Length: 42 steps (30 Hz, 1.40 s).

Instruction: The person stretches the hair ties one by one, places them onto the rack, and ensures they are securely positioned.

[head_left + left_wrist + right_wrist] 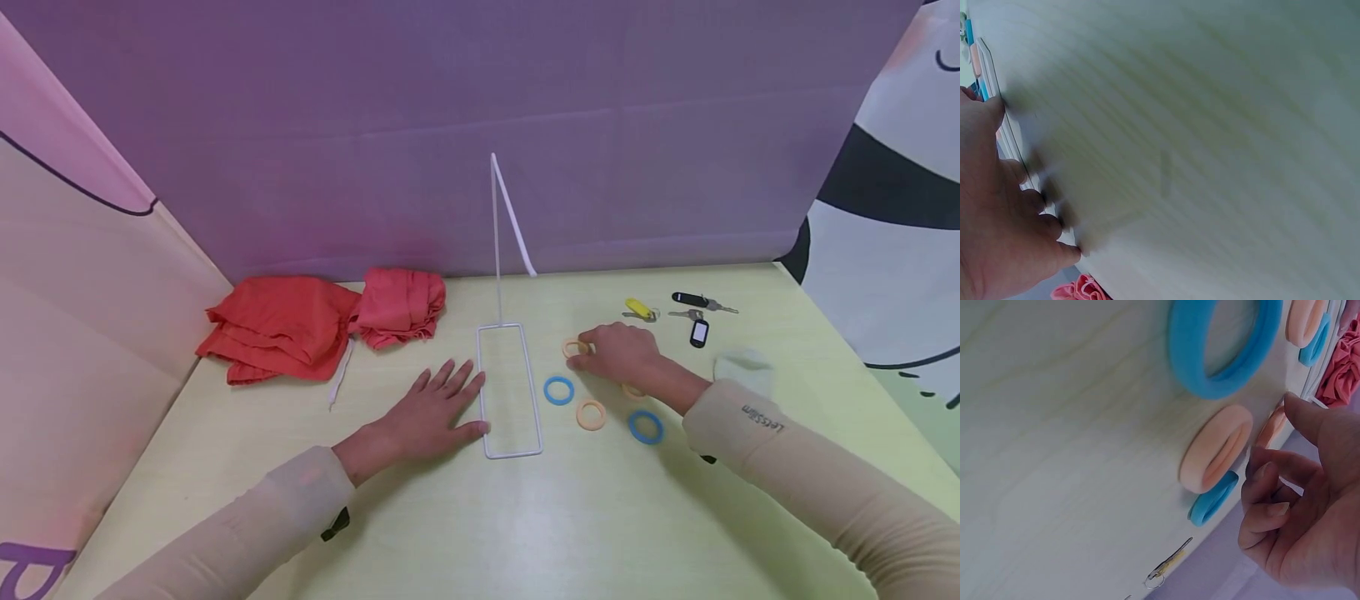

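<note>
A white wire stand has a rectangular base (536, 400) on the table and a tall upright (497, 242) with a slanted arm on top. My left hand (431, 417) lies with fingers spread, its thumb and fingertips at the base's left bar; the left wrist view shows the same hand (1007, 200) along that bar. To the right of the base, my right hand (618, 354) pinches an orange ring (572, 348) between thumb and forefinger. Near it lie a light blue ring (558, 390), an orange ring (591, 414) and a darker blue ring (646, 427). Another orange ring (1216, 450) is partly hidden beneath my right wrist.
Folded red cloth (281, 329) and a smaller red bundle (397, 307) lie at the back left, with a white strap (341, 375) beside them. Keys with a yellow tag (639, 308) and black tags (699, 333) are at the back right. A pale cloth (742, 371) lies behind my right sleeve.
</note>
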Each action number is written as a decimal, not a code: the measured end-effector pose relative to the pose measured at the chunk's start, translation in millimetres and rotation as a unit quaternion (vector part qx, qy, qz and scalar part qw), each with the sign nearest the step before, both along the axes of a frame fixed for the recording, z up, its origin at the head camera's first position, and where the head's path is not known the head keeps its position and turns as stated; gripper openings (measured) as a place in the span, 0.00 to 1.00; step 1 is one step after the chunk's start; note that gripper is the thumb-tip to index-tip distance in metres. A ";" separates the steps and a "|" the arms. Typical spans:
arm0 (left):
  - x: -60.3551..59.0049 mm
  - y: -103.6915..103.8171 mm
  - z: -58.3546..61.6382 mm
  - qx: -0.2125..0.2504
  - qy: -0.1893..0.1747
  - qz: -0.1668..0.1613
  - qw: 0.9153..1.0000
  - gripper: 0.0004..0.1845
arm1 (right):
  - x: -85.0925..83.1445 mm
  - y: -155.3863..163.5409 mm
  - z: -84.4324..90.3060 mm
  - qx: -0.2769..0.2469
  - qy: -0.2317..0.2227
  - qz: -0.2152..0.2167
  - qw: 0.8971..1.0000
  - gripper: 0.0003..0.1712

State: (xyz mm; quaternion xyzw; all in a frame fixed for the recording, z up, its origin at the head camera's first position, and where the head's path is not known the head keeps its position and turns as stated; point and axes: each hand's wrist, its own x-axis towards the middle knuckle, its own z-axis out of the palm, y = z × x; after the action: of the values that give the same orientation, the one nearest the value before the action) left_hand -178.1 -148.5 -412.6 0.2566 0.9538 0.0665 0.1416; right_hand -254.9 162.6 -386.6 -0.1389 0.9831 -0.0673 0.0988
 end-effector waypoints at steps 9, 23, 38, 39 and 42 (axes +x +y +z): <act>-0.2 -0.4 0.6 0.000 0.000 0.001 1.000 0.44 | 0.5 -1.5 -4.3 -0.009 0.047 0.035 0.998 0.26; -0.5 0.5 -0.6 -0.003 -0.004 0.003 1.000 0.44 | 0.8 -3.3 -11.2 0.012 0.100 0.064 0.993 0.18; -0.3 0.6 0.0 -0.005 -0.009 0.006 1.000 0.44 | 2.5 -2.5 -8.4 -0.018 0.129 0.060 0.990 0.19; -0.1 0.7 0.3 -0.005 -0.009 0.006 1.000 0.44 | 3.5 -1.9 -7.1 -0.026 0.139 0.062 0.988 0.19; 0.3 0.8 1.0 -0.005 -0.008 0.006 1.000 0.44 | 7.9 -0.7 0.3 -0.051 0.166 0.065 0.983 0.18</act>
State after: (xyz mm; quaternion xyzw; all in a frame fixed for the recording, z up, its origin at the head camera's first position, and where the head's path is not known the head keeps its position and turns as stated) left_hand -177.8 -147.7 -411.6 0.2494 0.9544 0.0651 0.1504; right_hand -247.0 161.9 -386.3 -0.2170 0.9699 -0.0864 -0.0691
